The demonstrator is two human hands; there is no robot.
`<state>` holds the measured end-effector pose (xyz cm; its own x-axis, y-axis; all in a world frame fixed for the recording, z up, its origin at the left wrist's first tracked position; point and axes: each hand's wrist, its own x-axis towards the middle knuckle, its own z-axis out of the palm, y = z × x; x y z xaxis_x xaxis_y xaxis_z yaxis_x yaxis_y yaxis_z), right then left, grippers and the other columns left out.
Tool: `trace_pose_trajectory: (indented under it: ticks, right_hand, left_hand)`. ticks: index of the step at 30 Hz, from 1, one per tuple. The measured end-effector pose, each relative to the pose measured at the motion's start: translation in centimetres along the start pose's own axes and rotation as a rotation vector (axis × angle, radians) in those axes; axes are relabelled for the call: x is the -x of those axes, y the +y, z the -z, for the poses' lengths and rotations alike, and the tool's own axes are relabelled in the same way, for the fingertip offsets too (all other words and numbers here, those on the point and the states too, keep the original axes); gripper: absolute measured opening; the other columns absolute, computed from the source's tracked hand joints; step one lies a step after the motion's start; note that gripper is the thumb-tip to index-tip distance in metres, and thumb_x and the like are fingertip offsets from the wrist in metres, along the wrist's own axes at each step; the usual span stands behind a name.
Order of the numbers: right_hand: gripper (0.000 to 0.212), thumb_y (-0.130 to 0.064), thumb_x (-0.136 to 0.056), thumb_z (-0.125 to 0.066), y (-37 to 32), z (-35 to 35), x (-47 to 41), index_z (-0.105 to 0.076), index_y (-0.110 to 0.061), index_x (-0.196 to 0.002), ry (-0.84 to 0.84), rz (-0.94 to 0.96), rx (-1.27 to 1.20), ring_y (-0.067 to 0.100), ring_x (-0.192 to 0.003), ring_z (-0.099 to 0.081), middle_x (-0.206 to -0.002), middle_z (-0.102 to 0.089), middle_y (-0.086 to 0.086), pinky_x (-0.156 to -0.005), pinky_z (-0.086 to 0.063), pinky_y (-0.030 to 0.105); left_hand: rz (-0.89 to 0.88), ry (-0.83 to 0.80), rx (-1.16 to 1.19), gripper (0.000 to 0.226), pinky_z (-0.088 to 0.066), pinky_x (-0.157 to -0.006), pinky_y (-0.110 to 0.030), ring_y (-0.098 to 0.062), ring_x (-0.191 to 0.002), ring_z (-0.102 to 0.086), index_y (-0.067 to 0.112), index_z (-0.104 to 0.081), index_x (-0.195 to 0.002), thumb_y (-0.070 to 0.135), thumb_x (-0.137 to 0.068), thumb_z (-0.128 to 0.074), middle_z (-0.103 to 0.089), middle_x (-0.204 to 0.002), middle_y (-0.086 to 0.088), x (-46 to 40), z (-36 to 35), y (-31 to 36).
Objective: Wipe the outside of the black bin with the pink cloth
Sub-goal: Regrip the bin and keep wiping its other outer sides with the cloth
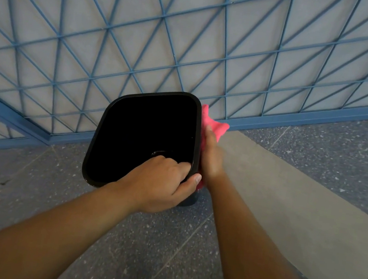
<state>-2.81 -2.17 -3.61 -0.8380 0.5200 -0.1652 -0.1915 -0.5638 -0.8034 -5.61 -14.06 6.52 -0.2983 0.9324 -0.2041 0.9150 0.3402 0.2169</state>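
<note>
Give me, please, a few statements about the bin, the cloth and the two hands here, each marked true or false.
1. The left hand grips the rim of the black bin. True.
2. The pink cloth lies on the floor. False: the right hand presses it against the bin's outer side.
3. The bin is full of rubbish. False: nothing shows in its dark inside.
4. A blue lattice panel stands behind the bin. True.

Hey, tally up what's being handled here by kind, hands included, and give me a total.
Black bin: 1
Pink cloth: 1
Hands: 2, left hand gripping the bin's rim, right hand pressing the cloth to its outer side
Total: 4
</note>
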Motion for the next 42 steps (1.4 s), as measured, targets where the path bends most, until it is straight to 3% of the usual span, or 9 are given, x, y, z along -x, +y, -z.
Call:
trace_pose_trajectory:
  ticks: [6, 10, 15, 18, 22, 28, 33, 38, 42]
  right_hand:
    - [0.04, -0.024, -0.116, -0.024, 0.7, -0.3, 3.1, -0.042, -0.037, -0.149, -0.005, 0.03, -0.03, -0.002, -0.125, -0.064, -0.146, -0.061, -0.004, -0.097, -0.051, 0.01]
    - [0.052, -0.035, -0.111, -0.037, 0.1, -0.6, 1.3, -0.037, -0.029, -0.162, -0.019, 0.02, -0.081, 0.016, -0.146, -0.053, -0.156, -0.057, 0.005, -0.124, -0.04, 0.032]
    - [0.058, -0.028, -0.113, -0.029, 0.0, -0.7, 0.8, -0.017, -0.029, -0.17, -0.032, -0.038, -0.119, 0.018, -0.144, -0.053, -0.157, -0.053, 0.004, -0.113, -0.049, 0.025]
    - [0.064, -0.035, -0.101, -0.041, 0.5, -0.9, 2.2, -0.031, -0.035, -0.164, 0.059, -0.045, -0.191, 0.025, -0.153, -0.044, -0.163, -0.05, 0.005, -0.129, -0.031, 0.041]
    - [0.044, -0.032, -0.106, -0.041, -1.0, -1.4, 0.8, -0.055, -0.036, -0.147, 0.054, -0.037, -0.215, 0.026, -0.147, -0.052, -0.149, -0.063, 0.004, -0.122, -0.041, 0.038]
    - [0.069, -0.038, -0.106, -0.038, -1.1, -0.8, -0.4, -0.016, -0.028, -0.17, 0.063, -0.12, -0.173, 0.024, -0.159, -0.033, -0.172, -0.033, 0.007, -0.134, -0.02, 0.046]
    - [0.062, -0.038, -0.099, -0.044, -0.4, -1.0, 0.9, -0.042, -0.035, -0.16, 0.052, -0.067, -0.234, 0.029, -0.147, -0.052, -0.156, -0.057, 0.012, -0.125, -0.039, 0.044]
    - [0.063, -0.033, -0.107, -0.034, -1.6, -0.8, -0.6, -0.022, -0.027, -0.169, 0.029, -0.07, -0.174, 0.024, -0.156, -0.038, -0.171, -0.035, 0.01, -0.129, -0.031, 0.043]
    - [0.062, -0.027, -0.107, -0.034, -0.8, -1.0, 1.4, -0.025, -0.037, -0.167, -0.003, -0.066, -0.196, 0.026, -0.147, -0.051, -0.159, -0.053, 0.01, -0.118, -0.044, 0.035]
  left_hand:
    - [-0.019, 0.015, -0.013, 0.04, -0.041, -0.064, -0.04, -0.03, -0.066, -0.057, 0.025, -0.038, -0.073, 0.051, -0.099, -0.024, -0.053, -0.067, -0.001, 0.1, -0.2, 0.0]
    - [-0.01, 0.02, 0.004, 0.041, -0.044, -0.067, -0.043, -0.032, -0.069, -0.059, 0.021, -0.043, -0.077, 0.051, -0.099, -0.026, -0.061, -0.074, -0.007, 0.0, -0.3, -0.2]
    - [0.006, -0.049, -0.015, 0.038, -0.043, -0.061, -0.039, -0.026, -0.062, -0.056, 0.018, -0.044, -0.077, 0.052, -0.095, -0.04, -0.053, -0.066, 0.0, -0.1, -0.1, -0.3]
    - [-0.03, -0.059, -0.048, 0.04, -0.045, -0.062, -0.036, -0.027, -0.067, -0.061, 0.02, -0.044, -0.078, 0.057, -0.087, -0.054, -0.056, -0.068, -0.001, 0.1, -0.3, -0.3]
    - [0.032, -0.076, -0.038, 0.05, -0.052, -0.072, -0.038, -0.023, -0.074, -0.063, 0.017, -0.058, -0.086, 0.066, -0.076, -0.065, -0.065, -0.075, -0.001, -0.6, -0.3, -0.4]
    - [0.066, -0.066, -0.031, 0.042, -0.053, -0.074, -0.038, -0.019, -0.075, -0.064, 0.018, -0.062, -0.09, 0.057, -0.077, -0.071, -0.065, -0.072, 0.003, -0.8, -0.2, -0.4]
    - [0.076, -0.047, -0.006, 0.041, -0.053, -0.073, -0.036, -0.017, -0.073, -0.064, 0.02, -0.063, -0.085, 0.06, -0.075, -0.071, -0.066, -0.074, 0.004, -1.0, -0.6, -0.6]
    - [0.072, -0.049, 0.01, 0.041, -0.054, -0.071, -0.036, -0.013, -0.068, -0.063, 0.021, -0.064, -0.087, 0.06, -0.076, -0.07, -0.065, -0.07, 0.006, -1.0, -0.6, -0.6]
    - [0.077, -0.039, 0.03, 0.047, -0.054, -0.068, -0.037, -0.016, -0.068, -0.063, 0.022, -0.063, -0.083, 0.068, -0.072, -0.065, -0.065, -0.071, 0.004, -0.9, -0.9, -0.9]
